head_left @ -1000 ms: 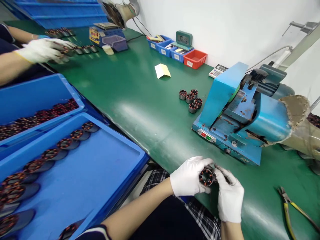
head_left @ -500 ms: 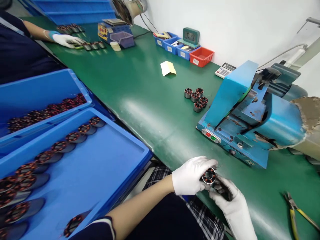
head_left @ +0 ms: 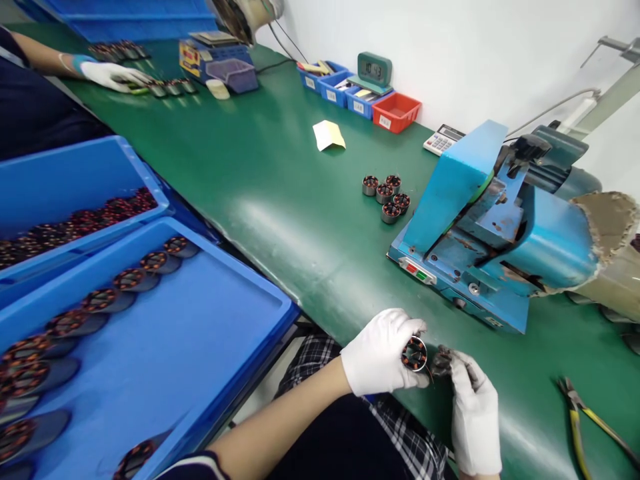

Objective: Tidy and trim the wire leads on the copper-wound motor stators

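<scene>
My left hand (head_left: 381, 353), in a white glove, holds a small round motor stator (head_left: 415, 353) with copper windings at the near edge of the green table (head_left: 280, 200). My right hand (head_left: 473, 407), also gloved, is just right of it, its dirty fingertips close to the stator; whether they pinch something small I cannot tell. A group of several more stators (head_left: 385, 193) stands on the table beside the blue machine (head_left: 495, 227).
Two blue trays (head_left: 190, 347) with rows of stators sit at my left. Yellow-handled pliers (head_left: 583, 417) lie at the right. A co-worker's gloved hand (head_left: 113, 75) works at the far left. Small bins (head_left: 395, 112), a clock (head_left: 375, 69), a calculator (head_left: 440, 140) and a yellow paper (head_left: 327, 135) line the back.
My right hand has drawn slightly away from the stator, which stays in my left hand. The co-worker's hand has moved back along the far table. The view shifted a little.
</scene>
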Demonstrator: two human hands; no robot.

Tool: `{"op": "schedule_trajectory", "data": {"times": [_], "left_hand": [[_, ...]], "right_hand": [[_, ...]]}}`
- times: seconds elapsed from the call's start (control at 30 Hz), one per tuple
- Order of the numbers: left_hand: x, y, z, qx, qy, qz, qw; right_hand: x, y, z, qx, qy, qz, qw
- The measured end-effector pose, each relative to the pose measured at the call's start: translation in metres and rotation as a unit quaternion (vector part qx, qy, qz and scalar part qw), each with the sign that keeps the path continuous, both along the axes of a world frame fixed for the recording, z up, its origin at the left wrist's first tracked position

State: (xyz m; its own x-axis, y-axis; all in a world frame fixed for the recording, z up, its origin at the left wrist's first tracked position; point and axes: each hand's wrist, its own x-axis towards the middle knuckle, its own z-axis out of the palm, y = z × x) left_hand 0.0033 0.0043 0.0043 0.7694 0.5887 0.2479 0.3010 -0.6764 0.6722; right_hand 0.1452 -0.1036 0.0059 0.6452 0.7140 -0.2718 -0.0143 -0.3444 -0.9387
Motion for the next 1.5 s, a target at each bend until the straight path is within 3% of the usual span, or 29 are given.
{"op": "schedule_trajectory", "data": {"times": [0.17,0.27,0.4,0.53,0.6,0.67,0.77,0.83,0.9,1.0,1.07,1.1,1.2,1.37,1.43,1.5], "left_hand": [[-0.006,0.004,0.004,-0.03,-0.023,-0.054,0.998],[-0.006,0.007,0.004,-0.052,-0.02,-0.07,0.996],[-0.005,0.007,0.004,-0.053,-0.02,-0.062,0.996],[-0.004,0.007,0.006,-0.05,-0.013,-0.053,0.997],[-0.003,0.007,0.005,-0.05,-0.017,-0.052,0.997],[-0.003,0.007,0.004,-0.051,-0.023,-0.052,0.997],[-0.003,0.007,0.001,-0.055,-0.022,-0.05,0.997],[-0.003,0.006,0.001,-0.053,-0.019,-0.048,0.997],[-0.003,0.006,0.002,-0.052,-0.015,-0.048,0.997],[-0.003,0.006,0.003,-0.054,-0.003,-0.05,0.997],[-0.003,0.007,0.004,-0.053,0.003,-0.049,0.997],[-0.003,0.007,0.005,-0.051,0.005,-0.049,0.997],[-0.002,0.007,0.005,-0.047,0.005,-0.05,0.998],[-0.001,0.007,0.003,-0.043,0.0,-0.046,0.998],[-0.001,0.006,0.003,-0.039,-0.003,-0.046,0.998],[-0.001,0.006,0.003,-0.032,-0.005,-0.045,0.998]], "right_hand": [[0.004,0.004,0.002,-0.007,-0.083,0.135,0.987],[0.001,0.002,0.002,-0.038,-0.132,0.159,0.978],[-0.003,0.004,0.005,-0.048,-0.156,0.153,0.975],[0.008,0.014,0.001,-0.086,-0.266,0.15,0.948],[0.018,0.017,-0.001,-0.101,-0.316,0.123,0.936],[0.025,0.015,-0.002,-0.104,-0.308,0.069,0.943],[0.026,0.004,0.004,-0.018,-0.225,-0.019,0.974],[0.019,0.0,0.011,0.071,-0.241,-0.001,0.968],[0.01,0.002,0.019,0.112,-0.356,0.093,0.923],[0.003,0.013,0.028,0.073,-0.55,0.238,0.797],[0.001,0.021,0.029,0.057,-0.609,0.276,0.741],[0.001,0.024,0.028,0.056,-0.62,0.284,0.729],[0.001,0.03,0.02,0.076,-0.603,0.272,0.746],[-0.003,0.033,0.01,0.107,-0.455,0.229,0.854],[-0.005,0.029,0.013,0.114,-0.44,0.227,0.861],[-0.007,0.021,0.018,0.13,-0.459,0.242,0.845]]}}
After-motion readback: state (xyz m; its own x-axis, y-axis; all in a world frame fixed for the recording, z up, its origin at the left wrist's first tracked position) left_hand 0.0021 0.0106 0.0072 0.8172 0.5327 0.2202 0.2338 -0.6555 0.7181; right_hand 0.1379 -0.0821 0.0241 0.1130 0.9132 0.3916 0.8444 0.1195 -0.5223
